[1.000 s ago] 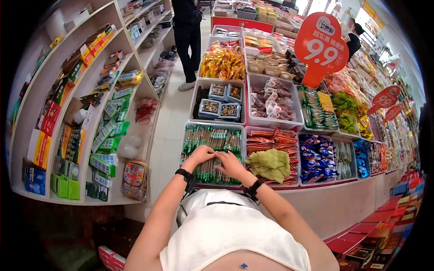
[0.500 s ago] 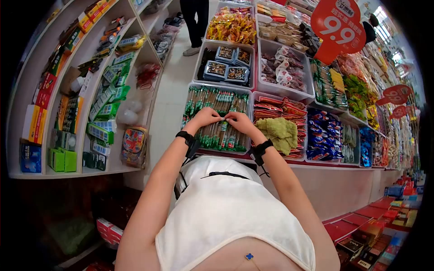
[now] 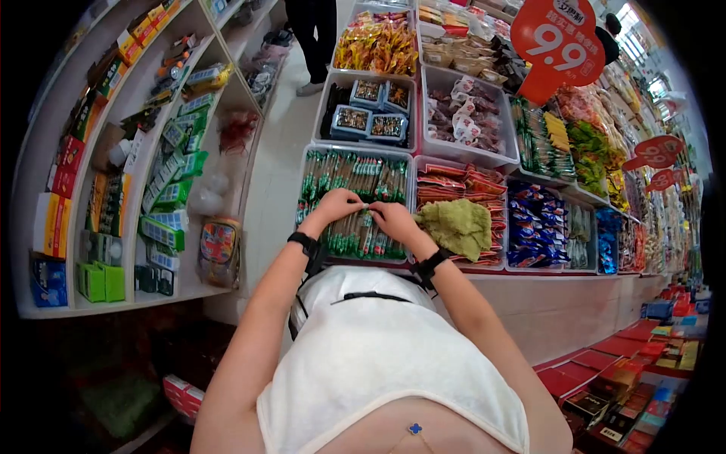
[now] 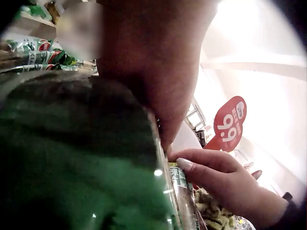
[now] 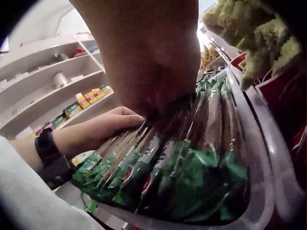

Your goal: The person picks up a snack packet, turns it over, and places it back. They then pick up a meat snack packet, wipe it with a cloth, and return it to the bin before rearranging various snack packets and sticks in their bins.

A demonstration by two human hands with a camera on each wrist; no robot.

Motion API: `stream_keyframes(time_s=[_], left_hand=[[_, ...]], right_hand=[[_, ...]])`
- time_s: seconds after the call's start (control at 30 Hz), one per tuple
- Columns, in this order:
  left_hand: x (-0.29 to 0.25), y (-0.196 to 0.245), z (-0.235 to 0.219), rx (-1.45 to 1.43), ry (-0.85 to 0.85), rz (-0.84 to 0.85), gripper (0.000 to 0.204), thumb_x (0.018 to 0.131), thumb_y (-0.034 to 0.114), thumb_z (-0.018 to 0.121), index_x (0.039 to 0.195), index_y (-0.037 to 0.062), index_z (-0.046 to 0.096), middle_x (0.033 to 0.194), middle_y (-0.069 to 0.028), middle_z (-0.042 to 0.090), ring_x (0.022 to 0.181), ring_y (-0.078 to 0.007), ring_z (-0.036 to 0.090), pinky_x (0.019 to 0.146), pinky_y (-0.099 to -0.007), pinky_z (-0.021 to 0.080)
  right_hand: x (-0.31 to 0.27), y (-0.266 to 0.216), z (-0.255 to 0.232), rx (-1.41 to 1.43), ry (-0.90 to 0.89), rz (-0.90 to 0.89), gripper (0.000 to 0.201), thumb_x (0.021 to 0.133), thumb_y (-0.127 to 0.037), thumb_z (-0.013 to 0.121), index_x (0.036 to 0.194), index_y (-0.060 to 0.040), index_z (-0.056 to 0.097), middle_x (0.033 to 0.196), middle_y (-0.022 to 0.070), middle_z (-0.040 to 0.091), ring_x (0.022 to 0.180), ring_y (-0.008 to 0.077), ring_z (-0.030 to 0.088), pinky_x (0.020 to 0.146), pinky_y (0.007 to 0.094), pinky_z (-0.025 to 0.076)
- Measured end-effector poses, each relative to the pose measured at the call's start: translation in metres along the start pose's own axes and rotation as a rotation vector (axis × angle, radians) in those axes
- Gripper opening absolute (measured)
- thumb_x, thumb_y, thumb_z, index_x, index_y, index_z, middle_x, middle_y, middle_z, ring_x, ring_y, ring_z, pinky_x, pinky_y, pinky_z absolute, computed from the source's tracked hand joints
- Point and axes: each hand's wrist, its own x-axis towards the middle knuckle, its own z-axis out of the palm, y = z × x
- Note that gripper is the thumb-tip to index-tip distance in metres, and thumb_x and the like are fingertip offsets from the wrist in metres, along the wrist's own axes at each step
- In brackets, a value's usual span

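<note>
Over a clear bin (image 3: 411, 165) of slim, green-ended snack packets (image 3: 363, 170), the two hands meet fingertip to fingertip. My left hand (image 3: 338, 206) reaches in from the left, its thumb and finger pinching at a packet among the row. From the right, my right hand (image 3: 395, 222) does likewise, and a small pale spot shows between the fingertips. In the left wrist view, the right thumb and finger close at the end of a packet (image 4: 181, 184). The right wrist view has the left fingers resting low over the packets (image 5: 148, 160).
To the right, a crumpled green cloth (image 3: 455, 228) lies on red packets (image 3: 461, 181). Behind stands a bin holding blue trays (image 3: 370, 121). A red price sign (image 3: 558, 45) rises at the back right. Shelves (image 3: 125, 303) line the left, and a person (image 3: 311, 38) stands in the aisle.
A second ago the right hand's fingers were spread; they have since come together with the left fingertips. The head view has tilted and shifted, moving the bins in frame.
</note>
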Motion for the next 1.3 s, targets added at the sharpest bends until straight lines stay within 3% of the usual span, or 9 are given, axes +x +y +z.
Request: stream_keyframes(time_s=[0.07,0.23,0.4,0.67,1.0,1.13,1.17,1.27,1.3], left_hand=[[0.004,-0.013,0.009,-0.041,0.024,0.006,0.03,0.079,0.038,0.065,0.086,0.0093,0.072,0.079,-0.0095,0.068,0.071,-0.0273,0.064,0.067,-0.038,0.05],[-0.001,0.002,0.001,-0.049,-0.002,-0.043,0.028,0.08,0.035,0.065,0.086,0.0088,0.073,0.079,-0.0089,0.068,0.072,-0.0268,0.064,0.067,-0.038,0.05],[0.001,-0.007,0.004,-0.057,0.045,0.027,0.027,0.079,0.036,0.066,0.085,0.0102,0.073,0.079,-0.0085,0.068,0.073,-0.0277,0.064,0.066,-0.038,0.05],[0.003,-0.011,0.005,-0.146,0.028,0.001,0.026,0.077,0.034,0.068,0.086,0.0099,0.071,0.082,-0.0079,0.067,0.076,-0.0259,0.063,0.068,-0.0378,0.049],[0.002,-0.013,0.011,-0.161,0.106,-0.019,0.032,0.073,0.035,0.073,0.085,0.0076,0.062,0.08,-0.007,0.065,0.075,-0.0233,0.063,0.066,-0.0348,0.049],[0.005,-0.014,0.011,-0.581,0.075,0.067,0.024,0.079,0.026,0.072,0.084,0.0048,0.061,0.081,-0.0044,0.065,0.078,-0.0177,0.063,0.072,-0.0322,0.049],[0.006,-0.016,0.01,-0.682,0.077,0.062,0.021,0.082,0.022,0.07,0.088,0.0034,0.063,0.086,-0.0041,0.066,0.084,-0.0154,0.063,0.077,-0.0307,0.049],[0.003,-0.01,-0.006,-0.502,0.264,0.102,0.021,0.082,0.022,0.07,0.092,0.0038,0.065,0.092,-0.0054,0.067,0.089,-0.0157,0.062,0.081,-0.0305,0.048],[-0.002,-0.006,-0.015,-0.426,0.303,0.101,0.023,0.082,0.022,0.07,0.095,0.0037,0.066,0.096,-0.0066,0.068,0.093,-0.0173,0.063,0.084,-0.0314,0.048]], right_hand=[[0.0,0.012,0.01,0.046,0.071,-0.047,0.022,0.086,-0.022,0.056,0.098,-0.0049,0.064,0.085,0.019,0.064,0.078,0.0384,0.06,0.068,0.047,0.048],[0.008,-0.002,-0.007,-0.003,-0.069,0.049,0.023,0.085,-0.021,0.06,0.101,-0.0051,0.065,0.088,0.0156,0.067,0.079,0.0348,0.062,0.07,0.0447,0.049],[0.016,-0.002,-0.014,-0.005,-0.171,0.082,0.029,0.08,-0.022,0.066,0.104,-0.0044,0.066,0.096,0.015,0.067,0.086,0.0326,0.064,0.076,0.0417,0.051],[0.023,0.007,-0.027,0.032,-0.322,-0.005,0.039,0.075,-0.023,0.072,0.109,-0.0049,0.066,0.104,0.014,0.067,0.095,0.0297,0.064,0.081,0.0388,0.05],[0.014,0.001,-0.003,-0.086,-0.091,0.074,0.031,0.073,-0.023,0.073,0.099,-0.0065,0.067,0.09,0.0109,0.069,0.084,0.0303,0.065,0.072,0.0412,0.051],[0.005,-0.011,-0.002,-0.147,-0.036,0.102,0.041,0.075,-0.023,0.072,0.111,-0.0089,0.061,0.085,0.0104,0.069,0.08,0.031,0.065,0.069,0.0428,0.051],[0.005,-0.015,-0.006,-0.118,-0.098,0.147,0.046,0.077,-0.022,0.071,0.119,-0.0097,0.057,0.093,0.0141,0.068,0.088,0.0325,0.064,0.074,0.0422,0.051],[0.001,-0.003,-0.011,0.136,-0.035,-0.013,0.046,0.079,-0.02,0.07,0.121,-0.0088,0.056,0.105,0.0173,0.064,0.098,0.0338,0.06,0.082,0.0416,0.049],[-0.001,-0.001,-0.015,0.089,-0.009,-0.036,0.046,0.08,-0.018,0.068,0.123,-0.0079,0.056,0.114,0.0182,0.06,0.105,0.0349,0.057,0.088,0.0415,0.047]])
